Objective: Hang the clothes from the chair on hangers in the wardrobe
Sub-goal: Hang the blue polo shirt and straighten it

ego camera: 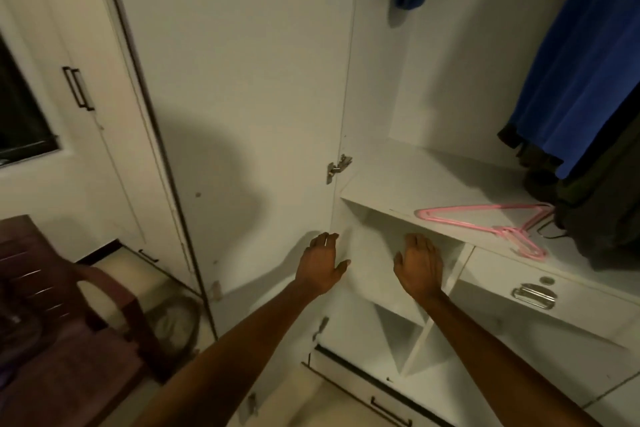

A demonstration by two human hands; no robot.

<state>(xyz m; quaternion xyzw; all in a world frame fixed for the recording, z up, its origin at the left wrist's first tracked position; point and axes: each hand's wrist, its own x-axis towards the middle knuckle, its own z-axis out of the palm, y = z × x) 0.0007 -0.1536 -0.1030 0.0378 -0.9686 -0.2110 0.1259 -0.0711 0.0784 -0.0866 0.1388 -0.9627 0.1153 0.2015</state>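
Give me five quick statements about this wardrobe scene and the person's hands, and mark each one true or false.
1. A pink plastic hanger lies flat on the white wardrobe shelf. True.
2. The left hand grips the pink hanger. False: it is open and empty, well to the hanger's left, near the edge of the open white wardrobe door.
3. The right hand is open and holds nothing. True.
4. The bright blue garment lies folded on the shelf. False: it hangs at the wardrobe's upper right.
5. The dark brown wooden chair stands right of the wardrobe. False: it is at the lower left.
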